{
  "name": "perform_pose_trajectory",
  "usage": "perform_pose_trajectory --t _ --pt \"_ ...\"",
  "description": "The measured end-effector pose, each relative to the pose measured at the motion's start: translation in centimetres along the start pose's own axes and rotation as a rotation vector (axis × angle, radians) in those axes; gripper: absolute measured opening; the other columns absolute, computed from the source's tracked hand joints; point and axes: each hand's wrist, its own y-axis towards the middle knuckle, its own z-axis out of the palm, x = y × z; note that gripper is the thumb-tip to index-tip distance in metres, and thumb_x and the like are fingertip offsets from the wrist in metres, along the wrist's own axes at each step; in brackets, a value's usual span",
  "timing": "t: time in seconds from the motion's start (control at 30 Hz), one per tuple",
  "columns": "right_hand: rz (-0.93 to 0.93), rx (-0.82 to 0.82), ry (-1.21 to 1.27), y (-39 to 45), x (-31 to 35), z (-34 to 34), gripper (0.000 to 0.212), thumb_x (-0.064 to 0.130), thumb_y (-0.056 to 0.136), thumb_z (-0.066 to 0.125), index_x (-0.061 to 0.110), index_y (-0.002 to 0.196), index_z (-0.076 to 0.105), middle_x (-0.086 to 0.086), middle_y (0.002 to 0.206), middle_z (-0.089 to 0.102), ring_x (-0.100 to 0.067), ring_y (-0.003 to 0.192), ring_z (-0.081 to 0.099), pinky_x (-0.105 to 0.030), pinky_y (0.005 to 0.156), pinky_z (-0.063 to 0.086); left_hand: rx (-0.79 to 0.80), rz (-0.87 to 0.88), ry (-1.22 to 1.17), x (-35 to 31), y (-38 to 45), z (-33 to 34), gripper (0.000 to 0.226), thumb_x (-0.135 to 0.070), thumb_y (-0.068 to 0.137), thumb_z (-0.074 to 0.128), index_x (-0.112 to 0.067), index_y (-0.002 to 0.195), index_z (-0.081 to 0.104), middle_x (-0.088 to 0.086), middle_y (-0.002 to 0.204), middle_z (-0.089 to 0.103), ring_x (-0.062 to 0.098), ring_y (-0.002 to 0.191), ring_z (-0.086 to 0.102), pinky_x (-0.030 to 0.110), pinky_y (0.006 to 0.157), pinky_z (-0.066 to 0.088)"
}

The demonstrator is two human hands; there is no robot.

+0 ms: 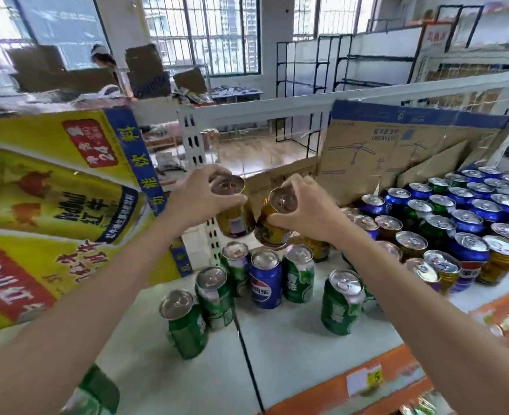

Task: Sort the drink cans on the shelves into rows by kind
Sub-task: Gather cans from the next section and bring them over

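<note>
Two bare forearms enter from the lower frame edge, one on each side. Left hand [200,199]: bare, no glove, ring or watch visible. Right hand [304,208]: bare, likewise unadorned. No sleeve shows on either arm up to the frame edge. Fingers [217,170] have short nails.

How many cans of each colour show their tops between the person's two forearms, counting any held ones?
Gold cans: 2, one gripped in the left hand, one in the right hand
Green cans: 5
Blue can: 1
Total: 8
</note>
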Motion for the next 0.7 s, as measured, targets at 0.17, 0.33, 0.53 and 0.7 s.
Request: perform_pose_trajectory --t 0.17,0.33,0.53,0.7 --pt "-0.138 0.076 0.079 0.4 6.3 4.0 0.064 0.042 0.072 0.073 0.013 0.121 0.044 -0.002 0.110 0.041 -0.020 0.098 0.048 -0.031 0.081 0.043 -0.098 -0.150 0.027 4.7 -5.0 -6.0 0.049 -0.045 0.069 0.078 -0.024 0.110 0.062 -0.004 0.113 0.060 0.014 0.103 0.055 0.029 0.083 0.043" --pt "-0.253 0.189 0.142 0.7 13.0 8.4 0.063 0.044 0.071 0.074 0.022 0.122 0.044 -0.001 0.113 0.044 -0.021 0.104 0.047 -0.033 0.085 0.042 -0.178 -0.296 0.086 9.1 -10.3 -11.5 0.046 -0.043 0.070 0.078 -0.025 0.110 0.063 -0.005 0.110 0.060 0.014 0.103 0.054 0.027 0.080 0.039" --pt "-0.448 0.341 0.156 -0.2 21.7 14.2 0.058 0.039 0.076 0.070 0.019 0.123 0.043 0.000 0.112 0.038 -0.019 0.101 0.045 -0.028 0.079 0.037 -0.272 -0.426 0.151 14.7 -17.3 -17.7 0.048 -0.048 0.065 0.080 -0.026 0.105 0.065 -0.011 0.107 0.060 0.009 0.098 0.054 0.026 0.081 0.041" --pt "-0.522 0.508 0.111 -2.0 27.4 19.2 0.059 0.042 0.074 0.071 0.022 0.123 0.044 0.000 0.118 0.046 -0.019 0.105 0.048 -0.032 0.083 0.043 -0.208 -0.511 0.226 17.5 -23.1 -20.8 0.041 -0.038 0.071 0.079 -0.025 0.107 0.064 -0.013 0.103 0.054 0.007 0.098 0.050 0.026 0.080 0.039"
